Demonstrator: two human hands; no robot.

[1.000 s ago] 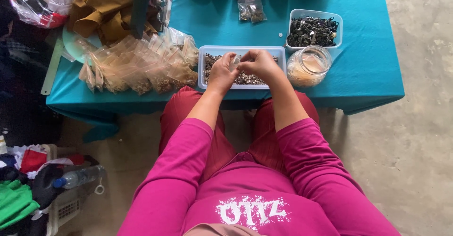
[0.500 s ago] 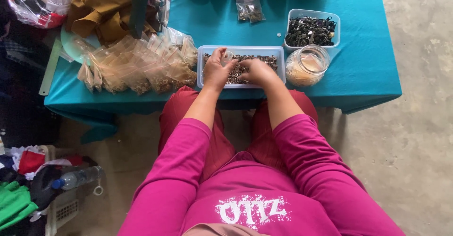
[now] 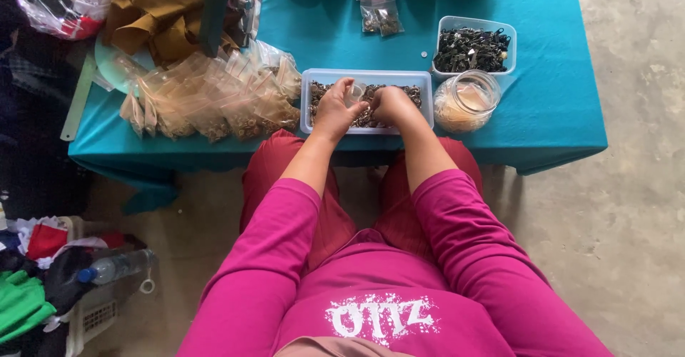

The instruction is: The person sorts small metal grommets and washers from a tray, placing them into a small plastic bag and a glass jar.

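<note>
Clear tray [image 3: 305, 100] of small metal bits | left hand [image 3: 334, 111] pinching a little bag [image 3: 354, 93], right hand [image 3: 391, 105] clenched on bits | filled bags [image 3: 207, 100] piled left of tray; tray far from empty

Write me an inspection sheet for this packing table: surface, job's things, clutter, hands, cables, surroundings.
Surface: low table under a teal cloth, crowded along its left side.
Job's things: clear rectangular tray of small brownish metal parts at the front edge; what looks like a small clear bag is held above it.
Clutter: pile of filled small clear bags; tub of dark parts; glass jar with pale contents; brown cloth; two bagged lots at the back.
Hands: left hand and right hand both over the tray, fingers curled; grips hidden.
Cables: nothing seen.
Surroundings: concrete floor; clothes and a plastic bottle at lower left.
</note>
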